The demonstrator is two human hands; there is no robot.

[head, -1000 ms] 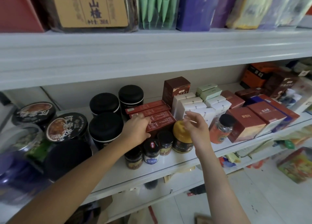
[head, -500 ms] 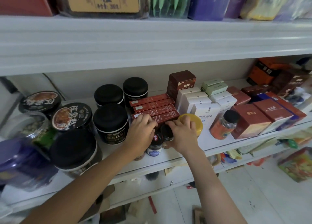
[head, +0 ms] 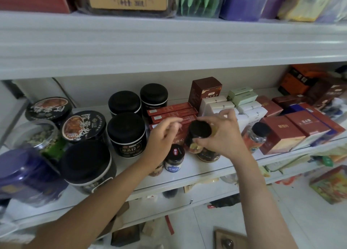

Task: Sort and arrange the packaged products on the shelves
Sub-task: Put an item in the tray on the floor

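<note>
My right hand (head: 223, 136) grips a small black-lidded jar (head: 198, 134) and holds it lifted above the white shelf (head: 187, 175), in front of the flat red boxes (head: 171, 111). Under that hand a larger jar (head: 207, 156) stands on the shelf, mostly covered. My left hand (head: 163, 136) hovers just left of the lifted jar, fingers apart, holding nothing. Below it stand a small jar with a blue label (head: 174, 159) and another small jar (head: 156, 171), partly hidden by my wrist.
Black-lidded canisters (head: 126, 134) fill the shelf's left side, with clear tubs (head: 82, 125) and a blue tin (head: 28, 175) further left. White boxes (head: 216, 106), dark red boxes (head: 281, 134) and an orange-labelled bottle (head: 256, 137) crowd the right. The upper shelf (head: 169, 42) overhangs.
My right hand has lifted a small black-lidded jar off the shelf. My left hand has let go of the jars and risen, fingers spread.
</note>
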